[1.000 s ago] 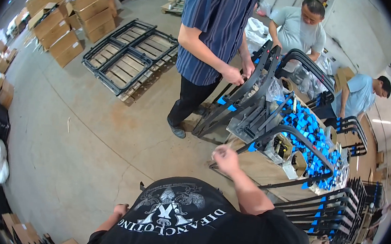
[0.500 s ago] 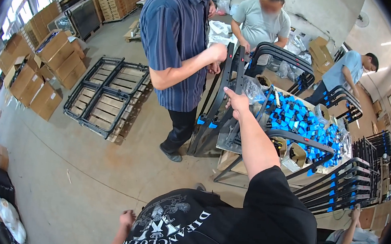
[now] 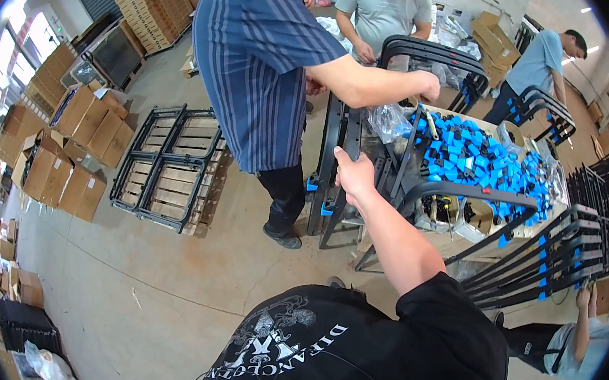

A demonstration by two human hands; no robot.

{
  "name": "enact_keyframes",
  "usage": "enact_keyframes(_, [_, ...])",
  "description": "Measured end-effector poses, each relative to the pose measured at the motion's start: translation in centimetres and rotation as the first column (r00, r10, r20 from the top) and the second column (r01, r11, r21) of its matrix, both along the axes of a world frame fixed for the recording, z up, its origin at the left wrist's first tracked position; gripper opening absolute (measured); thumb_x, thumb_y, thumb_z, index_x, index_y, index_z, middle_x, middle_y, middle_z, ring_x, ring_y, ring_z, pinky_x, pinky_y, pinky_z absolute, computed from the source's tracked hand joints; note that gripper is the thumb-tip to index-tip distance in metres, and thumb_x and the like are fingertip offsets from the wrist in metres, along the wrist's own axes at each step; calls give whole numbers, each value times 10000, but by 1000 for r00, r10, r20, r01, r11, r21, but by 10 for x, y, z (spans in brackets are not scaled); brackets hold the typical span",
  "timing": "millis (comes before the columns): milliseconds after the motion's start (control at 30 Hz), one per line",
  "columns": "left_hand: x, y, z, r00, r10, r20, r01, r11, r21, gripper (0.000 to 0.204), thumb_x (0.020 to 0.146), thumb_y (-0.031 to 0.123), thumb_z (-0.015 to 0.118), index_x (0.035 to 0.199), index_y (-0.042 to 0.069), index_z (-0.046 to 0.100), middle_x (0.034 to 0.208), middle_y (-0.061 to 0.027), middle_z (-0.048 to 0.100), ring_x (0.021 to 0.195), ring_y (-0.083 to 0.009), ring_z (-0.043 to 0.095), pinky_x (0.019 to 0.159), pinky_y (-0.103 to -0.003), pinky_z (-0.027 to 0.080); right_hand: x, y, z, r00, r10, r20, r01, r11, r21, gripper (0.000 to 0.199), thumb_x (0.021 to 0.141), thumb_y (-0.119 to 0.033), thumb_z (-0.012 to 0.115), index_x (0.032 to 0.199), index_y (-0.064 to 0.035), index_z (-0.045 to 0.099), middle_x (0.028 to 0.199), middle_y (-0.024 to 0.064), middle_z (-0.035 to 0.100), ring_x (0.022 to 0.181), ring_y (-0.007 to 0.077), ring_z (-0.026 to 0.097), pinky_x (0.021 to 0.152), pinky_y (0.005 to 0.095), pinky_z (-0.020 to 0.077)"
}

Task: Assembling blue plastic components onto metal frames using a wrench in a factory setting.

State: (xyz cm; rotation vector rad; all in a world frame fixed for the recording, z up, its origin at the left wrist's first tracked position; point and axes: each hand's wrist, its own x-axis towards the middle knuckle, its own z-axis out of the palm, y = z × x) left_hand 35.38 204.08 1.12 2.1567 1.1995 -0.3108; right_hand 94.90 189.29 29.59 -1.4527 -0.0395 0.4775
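I have the wearer's right arm stretched forward from a black T-shirt (image 3: pixel 378 343), the right hand (image 3: pixel 355 178) beside an upright pair of black metal frames (image 3: pixel 333 138) at the near left corner of the worktable (image 3: pixel 440 242). From here I see the thumb raised and the fingers curled underneath, but I cannot tell whether they are closed on the nearer frame or only beside it; the left hand is out of my view. The pair stands between that hand and a co-worker in a striped shirt (image 3: pixel 268 69), with blue plastic fittings (image 3: pixel 327 209) low on the bars. That co-worker's bare forearm crosses above the frames, the hand (image 3: pixel 426 88) over the far part of the table. Just right of the frames I make out a clear plastic bag (image 3: pixel 389 123), then a broad heap of blue plastic pieces (image 3: pixel 462 154) on the tabletop. A bent black frame (image 3: pixel 476 194) arches along the near side, close to open cartons (image 3: pixel 476 220) of small dark parts. More bent frames (image 3: pixel 547 261) are grouped at my right, where a co-worker in a light blue shirt (image 3: pixel 583 352) has both hands up to their ends. Across the table I have another co-worker in a pale T-shirt (image 3: pixel 384 11), behind a bundle of curved frames (image 3: pixel 439 53). On the floor to the left, rectangular black frames (image 3: pixel 163 160) lie flat on a wooden pallet, with cardboard boxes (image 3: pixel 49 173) beyond them
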Motion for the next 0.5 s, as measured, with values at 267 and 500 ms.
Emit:
enact_keyframes(267, [-32,28,-19,946,-320,-53,322,947,23,304,955,276,558,1130,84,715,1003,-140,751,953,-281,720,815,-421,568,-98,-58,-6,1000,22,7,-22,1000,-1,308,958,-287,696,911,-36,523,604,11,493,459,130,469,436,328,405])
enact_keyframes(500, [-82,20,-44,837,-538,-99,541,841,7,312,955,290,552,1125,88,719,1015,-141,751,974,-285,717,827,-423,566,-196,-100,-2,1000,8,12,-8,999,-44,273,957,-269,697,902,-67,522,609,-12,479,463,117,465,429,314,406])
